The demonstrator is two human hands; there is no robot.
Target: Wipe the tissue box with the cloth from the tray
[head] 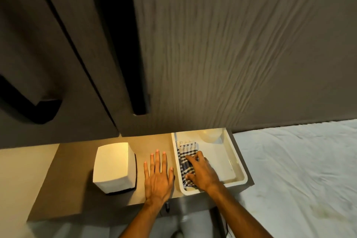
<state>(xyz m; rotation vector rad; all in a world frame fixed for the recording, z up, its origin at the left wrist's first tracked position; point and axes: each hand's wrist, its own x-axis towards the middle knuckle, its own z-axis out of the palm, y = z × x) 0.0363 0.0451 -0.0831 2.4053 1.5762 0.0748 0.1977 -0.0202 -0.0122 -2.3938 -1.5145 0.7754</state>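
A white tissue box (113,167) stands on the left part of a small brown table (73,189). A white tray (234,160) sits on the table's right end. A folded blue-and-white checked cloth (186,149) lies along the tray's left side. My right hand (201,172) rests on the cloth with fingers curled around its near half; the cloth still lies in the tray. My left hand (158,176) lies flat, fingers spread, on the table between the box and the tray.
A brown wall panel (231,54) and a dark cabinet door with a black handle (139,63) rise behind the table. A bed with a white sheet (299,170) lies to the right. A pale rounded object (211,134) sits at the tray's far end.
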